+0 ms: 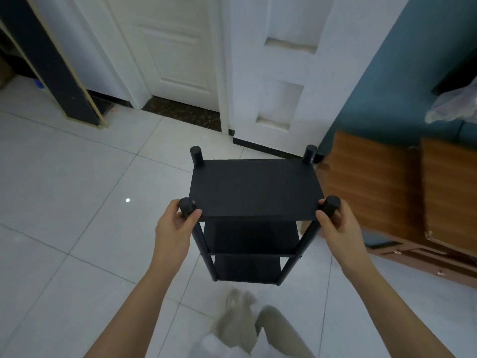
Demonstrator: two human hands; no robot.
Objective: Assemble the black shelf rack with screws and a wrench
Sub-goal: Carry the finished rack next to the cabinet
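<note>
Head view, looking down. The left hand is closed around the near left post of the black shelf rack, thumb lying against the front edge of the top shelf. The right hand is closed in the same way around the near right post, fingers wrapped behind it. Both forearms reach in from the lower edge of the frame. The rack stands upright between the hands, over the white tiled floor; whether its feet touch the floor cannot be told. Three shelves show, one above another, joined by four round posts whose tops rise above the top shelf. A small pale screw head shows on the right post at the middle shelf. Below the rack the person's feet appear blurred. To the right lie brown wooden panels against a teal wall; a white door stands behind. No brand, label or writing is legible anywhere.
</note>
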